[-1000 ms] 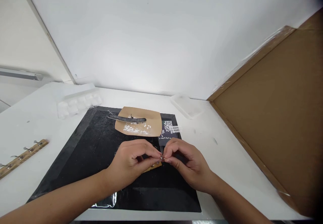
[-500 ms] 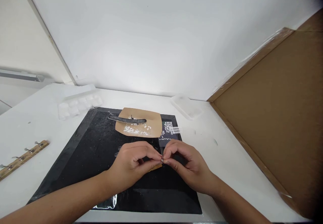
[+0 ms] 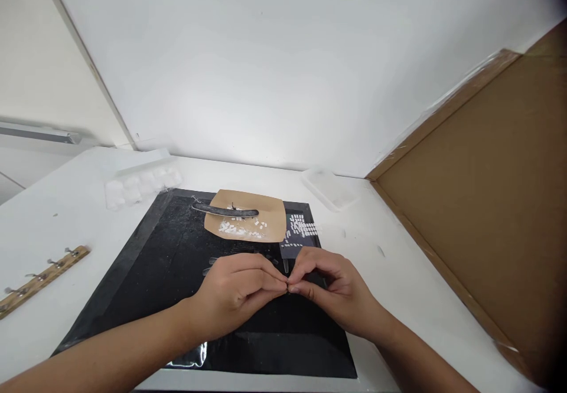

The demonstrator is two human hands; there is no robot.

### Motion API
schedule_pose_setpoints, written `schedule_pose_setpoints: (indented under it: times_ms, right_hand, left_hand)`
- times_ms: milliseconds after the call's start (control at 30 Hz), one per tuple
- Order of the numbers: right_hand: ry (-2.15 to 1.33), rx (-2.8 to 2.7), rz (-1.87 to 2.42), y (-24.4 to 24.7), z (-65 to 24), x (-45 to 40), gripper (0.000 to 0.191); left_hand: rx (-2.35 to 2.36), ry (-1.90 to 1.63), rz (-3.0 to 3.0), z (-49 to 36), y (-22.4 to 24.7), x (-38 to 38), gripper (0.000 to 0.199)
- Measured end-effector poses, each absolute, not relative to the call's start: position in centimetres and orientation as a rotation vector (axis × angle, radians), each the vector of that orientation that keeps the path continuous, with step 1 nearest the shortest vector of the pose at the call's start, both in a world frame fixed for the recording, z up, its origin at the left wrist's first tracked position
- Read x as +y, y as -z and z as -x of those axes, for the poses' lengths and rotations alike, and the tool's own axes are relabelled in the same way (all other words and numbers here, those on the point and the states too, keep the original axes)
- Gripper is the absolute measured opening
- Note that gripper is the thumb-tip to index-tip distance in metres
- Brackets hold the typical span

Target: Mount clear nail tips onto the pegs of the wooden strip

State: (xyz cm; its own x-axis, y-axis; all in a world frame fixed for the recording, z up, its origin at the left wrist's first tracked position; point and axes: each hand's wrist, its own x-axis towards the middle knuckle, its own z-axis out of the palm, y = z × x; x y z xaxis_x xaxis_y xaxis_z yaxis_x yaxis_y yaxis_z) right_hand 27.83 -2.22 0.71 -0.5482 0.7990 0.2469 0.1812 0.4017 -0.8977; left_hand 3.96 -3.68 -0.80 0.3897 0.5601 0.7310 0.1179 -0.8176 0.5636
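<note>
My left hand [image 3: 245,283] and my right hand [image 3: 334,289] meet low over a black mat [image 3: 146,275], thumb and fingers of each pinched together. Between the fingertips is something tiny, mostly hidden, that I cannot make out. Just beyond them lies a narrow clear piece like a false nail tip [image 3: 286,265]. Similar clear pieces [image 3: 207,271] show beside my left hand. Farther back, a black curved nail file [image 3: 225,210] rests across a brown paper sheet [image 3: 270,207] with many small white bits [image 3: 239,229]. To its right is a dark sheet [image 3: 290,252] bearing rows of small white tabs.
A wooden strip with several metal pegs [image 3: 53,269] lies at the left. A white tray with rounded compartments [image 3: 142,183] stands at the back left, a shallow translucent tray [image 3: 330,189] at the back right. A brown board [image 3: 478,204] leans along the right side.
My left fingers have closed flatter together, and the small piece between the fingertips shows less. An orange-brown thing seen under my left fingers no longer shows. The view has shifted slightly.
</note>
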Motion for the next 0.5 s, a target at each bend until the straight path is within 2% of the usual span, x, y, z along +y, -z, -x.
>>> schedule_pose_setpoints:
  times_ms: [300,433,500]
  right_hand:
    - [-1.258,-1.894,0.882,-0.62,-27.74,-2.31,0.003]
    - [-1.417,-1.757,0.926,-0.68,-27.59,-2.37,0.024]
    - [-1.467,-1.745,0.936,-0.83,-27.55,-2.3,0.022]
  left_hand:
    - [0.56,-1.423,-2.298,-3.58,1.21,-3.68,0.011]
    - [0.551,-1.4,-2.381,-3.41,0.98,-3.74,0.008]
    - [0.547,-1.398,-2.414,-3.35,0.83,-3.73,0.007]
